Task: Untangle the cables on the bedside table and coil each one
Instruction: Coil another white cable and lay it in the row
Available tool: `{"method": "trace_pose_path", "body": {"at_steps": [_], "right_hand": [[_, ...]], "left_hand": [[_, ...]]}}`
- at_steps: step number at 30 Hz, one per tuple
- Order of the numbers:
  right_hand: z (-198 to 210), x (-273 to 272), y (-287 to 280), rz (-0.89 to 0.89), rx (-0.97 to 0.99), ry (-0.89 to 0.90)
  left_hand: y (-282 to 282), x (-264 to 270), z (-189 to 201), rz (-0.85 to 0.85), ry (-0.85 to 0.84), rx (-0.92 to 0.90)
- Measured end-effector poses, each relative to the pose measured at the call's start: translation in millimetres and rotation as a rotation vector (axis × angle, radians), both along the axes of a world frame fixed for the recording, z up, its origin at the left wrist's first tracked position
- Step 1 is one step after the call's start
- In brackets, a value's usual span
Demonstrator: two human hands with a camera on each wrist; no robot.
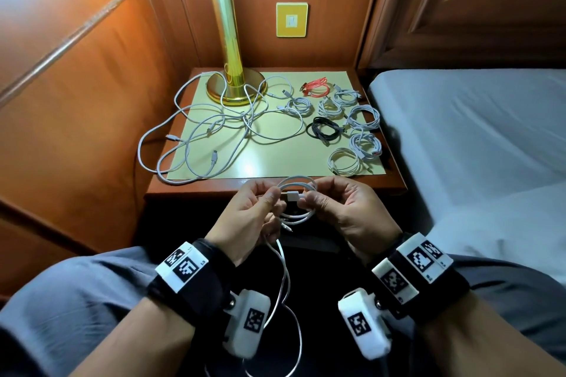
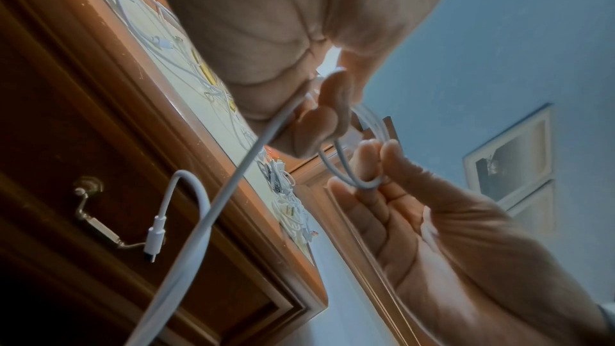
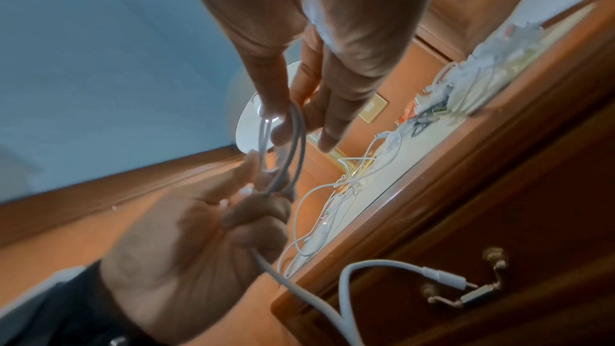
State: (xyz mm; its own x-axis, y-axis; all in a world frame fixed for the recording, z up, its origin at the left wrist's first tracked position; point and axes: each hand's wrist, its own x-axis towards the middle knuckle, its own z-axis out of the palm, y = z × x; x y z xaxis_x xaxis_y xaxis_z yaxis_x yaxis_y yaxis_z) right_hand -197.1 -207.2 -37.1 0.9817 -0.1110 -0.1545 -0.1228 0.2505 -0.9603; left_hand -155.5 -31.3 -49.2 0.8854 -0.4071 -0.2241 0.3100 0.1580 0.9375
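A white cable (image 1: 298, 180) is wound into a small coil and held in front of the bedside table (image 1: 196, 187). My left hand (image 1: 272, 196) pinches the coil's left side. My right hand (image 1: 312, 197) pinches the right side, beside the white USB plug (image 1: 293, 195). The cable's tail (image 1: 286, 281) hangs down between my wrists. In the left wrist view its loose plug (image 2: 154, 237) dangles before the drawer. On the left of the table lies a tangle of white cables (image 1: 214, 125).
Several coiled cables lie on the table's right side, among them a black coil (image 1: 324, 130) and a red coil (image 1: 315, 89). A brass lamp (image 1: 232, 82) stands at the back, amid the tangle. A bed (image 1: 474, 131) is to the right. A drawer handle (image 3: 465, 299) sits below the tabletop.
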Motion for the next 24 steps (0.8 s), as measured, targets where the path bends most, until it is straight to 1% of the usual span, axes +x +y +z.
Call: {"method": "trace_pose_path", "body": {"at_steps": [3, 5, 8, 11, 13, 17, 19, 21, 23, 24], "right_hand": [[0, 0, -3, 0.078, 0.046, 0.046], [2, 1, -5, 0.148, -0.015, 0.106], [3, 2, -6, 0.229, -0.231, 0.115], [-1, 1, -6, 0.247, -0.525, 0.003], [-3, 1, -7, 0.232, -0.614, -0.035], [-3, 2, -7, 0.227, -0.604, -0.024], [-3, 2, -8, 0.252, -0.548, -0.023], [0, 1, -8, 0.311, -0.382, 0.026], [6, 0, -8, 0.377, -0.2, 0.129], [9, 0, -7, 0.401, -0.139, 0.189]], "left_hand": [[-2, 0, -4, 0.02, -0.023, 0.002], [-2, 1, -5, 0.014, -0.087, 0.026], [-1, 2, -5, 0.016, -0.174, 0.089], [1, 5, -7, 0.017, -0.239, 0.141], [3, 6, -8, 0.007, -0.279, 0.174], [1, 7, -11, -0.031, -0.275, 0.173], [2, 10, -14, -0.057, -0.334, 0.21], [5, 14, -17, -0.09, -0.459, 0.32], [8, 16, -15, -0.13, -0.58, 0.409], [9, 16, -13, -0.145, -0.623, 0.428]]}}
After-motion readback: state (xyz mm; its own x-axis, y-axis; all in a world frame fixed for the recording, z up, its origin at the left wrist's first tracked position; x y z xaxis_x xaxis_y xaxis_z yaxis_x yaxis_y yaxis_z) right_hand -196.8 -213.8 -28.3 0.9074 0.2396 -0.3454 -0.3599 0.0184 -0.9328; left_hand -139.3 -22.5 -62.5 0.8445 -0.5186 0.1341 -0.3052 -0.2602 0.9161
